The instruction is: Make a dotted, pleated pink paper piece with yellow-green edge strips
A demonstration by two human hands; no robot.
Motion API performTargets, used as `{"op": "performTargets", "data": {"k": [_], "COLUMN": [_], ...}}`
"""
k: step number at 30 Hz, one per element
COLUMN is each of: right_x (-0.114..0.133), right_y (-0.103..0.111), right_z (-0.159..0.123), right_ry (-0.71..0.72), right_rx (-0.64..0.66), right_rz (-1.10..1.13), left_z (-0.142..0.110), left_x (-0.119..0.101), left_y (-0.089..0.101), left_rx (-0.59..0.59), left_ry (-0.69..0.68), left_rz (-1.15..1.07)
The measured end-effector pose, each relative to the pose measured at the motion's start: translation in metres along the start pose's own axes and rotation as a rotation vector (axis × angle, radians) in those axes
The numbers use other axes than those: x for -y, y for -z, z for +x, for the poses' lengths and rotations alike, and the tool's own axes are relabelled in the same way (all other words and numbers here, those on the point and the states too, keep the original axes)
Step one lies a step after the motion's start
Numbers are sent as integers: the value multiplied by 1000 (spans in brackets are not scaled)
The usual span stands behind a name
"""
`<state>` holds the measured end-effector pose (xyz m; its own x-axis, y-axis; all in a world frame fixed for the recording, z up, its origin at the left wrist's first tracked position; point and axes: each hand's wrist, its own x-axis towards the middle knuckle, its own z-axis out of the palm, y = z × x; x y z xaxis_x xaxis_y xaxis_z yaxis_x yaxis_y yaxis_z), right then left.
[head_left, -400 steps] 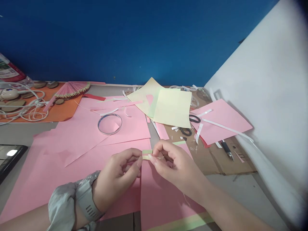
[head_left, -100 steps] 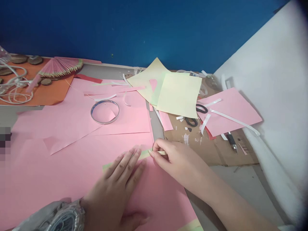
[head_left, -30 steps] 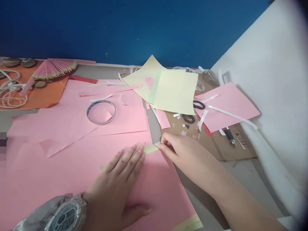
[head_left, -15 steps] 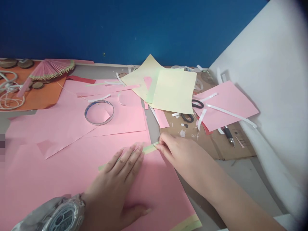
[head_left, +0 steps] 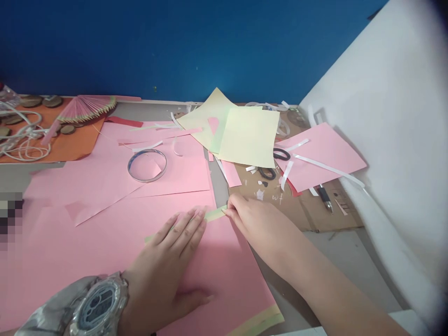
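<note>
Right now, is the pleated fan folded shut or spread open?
Spread open: the pleated fan shows its folds radiating in an arc.

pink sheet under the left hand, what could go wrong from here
The right hand pinches the green-and-yellow band on the pink sheet while the left hand lies flat: an uneven pull might crease it. That sheet seems to overlap other pink paper, so it could slip. The scissors, partly hidden beneath the yellow sheet, might be overlooked.

A straight-edged pink paper sheet [head_left: 227,266] — yellow and green bands [head_left: 215,214] along its far and near edges, green outermost — lies slightly askew over the grey tabletop [head_left: 350,247].
</note>
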<state>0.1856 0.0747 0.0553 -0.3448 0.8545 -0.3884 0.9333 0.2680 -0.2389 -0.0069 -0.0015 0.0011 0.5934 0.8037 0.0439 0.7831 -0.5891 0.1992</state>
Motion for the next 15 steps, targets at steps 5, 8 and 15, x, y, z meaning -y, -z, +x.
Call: {"op": "performTargets", "data": {"k": [5,8,15], "right_x": [-2,-3,-4], "right_y": [-3,-5,-5], "right_z": [-1,-1,1], "right_ry": [15,38,5], "right_rx": [-12,-40,-61], "right_rz": [10,10,35], "left_z": [0,7,30], "left_x": [-2,-2,-5], "left_y": [2,6,0], "left_rx": [-27,-26,3], "left_ry": [20,-4,-69], "left_rz": [10,19,17]}}
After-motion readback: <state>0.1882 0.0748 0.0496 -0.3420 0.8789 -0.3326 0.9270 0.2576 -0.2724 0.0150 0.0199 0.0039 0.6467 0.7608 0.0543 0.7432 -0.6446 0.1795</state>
